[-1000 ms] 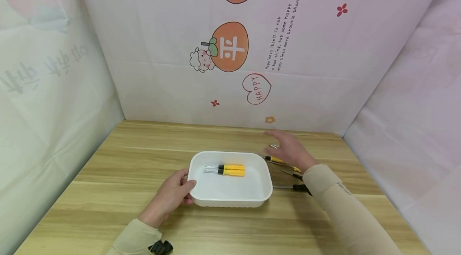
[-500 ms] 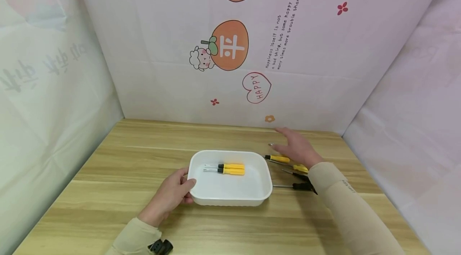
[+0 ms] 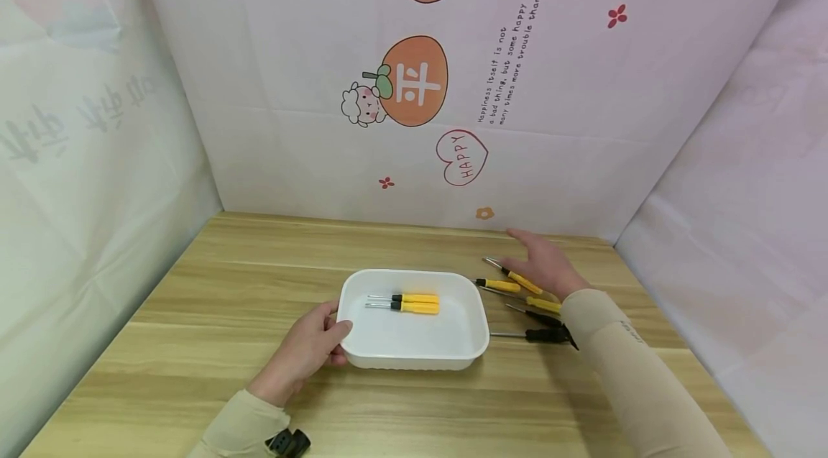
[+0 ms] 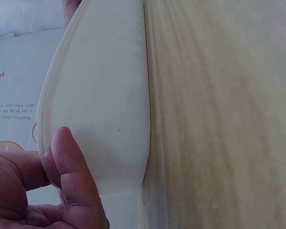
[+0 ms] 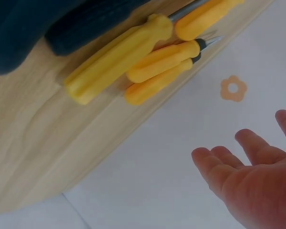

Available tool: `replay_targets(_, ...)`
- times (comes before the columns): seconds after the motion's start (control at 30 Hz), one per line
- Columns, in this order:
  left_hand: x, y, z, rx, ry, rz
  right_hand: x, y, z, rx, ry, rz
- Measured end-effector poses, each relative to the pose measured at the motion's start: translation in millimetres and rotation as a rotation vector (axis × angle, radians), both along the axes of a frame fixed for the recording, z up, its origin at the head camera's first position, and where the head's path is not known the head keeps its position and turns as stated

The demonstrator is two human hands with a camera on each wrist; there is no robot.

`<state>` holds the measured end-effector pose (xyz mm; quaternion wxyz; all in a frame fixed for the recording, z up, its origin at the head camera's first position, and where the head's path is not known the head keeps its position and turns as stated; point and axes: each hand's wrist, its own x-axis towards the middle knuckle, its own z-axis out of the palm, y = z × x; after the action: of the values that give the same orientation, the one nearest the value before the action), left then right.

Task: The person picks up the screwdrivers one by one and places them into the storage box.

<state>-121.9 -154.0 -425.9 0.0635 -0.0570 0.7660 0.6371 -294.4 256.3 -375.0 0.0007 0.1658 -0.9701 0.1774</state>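
White box [image 3: 414, 339] sits mid-table, 2 small yellow-handled screwdrivers [image 3: 417, 308] lying side by side inside, shafts pointing left. Left hand [image 3: 310, 343] grips the box at its left end, thumb over the rim, fingers outside against the wall. Right hand [image 3: 546, 264] has fingers extended and spread, nothing held; in the right wrist view the visible fingers are apart from the tools. It's over the far edge of a loose group right of the box: more small yellow-handled drivers [image 5: 162, 62], 1 with a thicker yellow handle [image 5: 119, 57], plus black-handled drivers [image 3: 546, 335] nearer the person. 1 black-handled shaft points at the box's right wall; can't tell if it touches. Right sleeve [image 3: 634, 364] partly covers the black end of the group. Black device [image 3: 290, 443] at the left wrist, by the cuff. Wood-grain table [image 3: 194, 328] under everything; white backdrop [image 3: 291, 156] behind, orange fruit prints and a "HAPPY" heart on it.
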Motion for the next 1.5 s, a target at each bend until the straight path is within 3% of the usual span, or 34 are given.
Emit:
replay_targets(0.27, 0.2, -0.2, 0.2, -0.001, 0.000, -0.004, -6.1, 11, -7.5, -0.025, -0.055, -0.034)
replay_targets(0.97, 0.1, 1.1, 1.4, 0.000, 0.002, 0.000, -9.6, 29, -24.7, 0.040, -0.103, -0.093)
replay_targets(1.5, 1.5, 0.7, 2.0, -0.004, 0.000, 0.004, -12.0, 36, -29.6, 0.074, -0.160, -0.093)
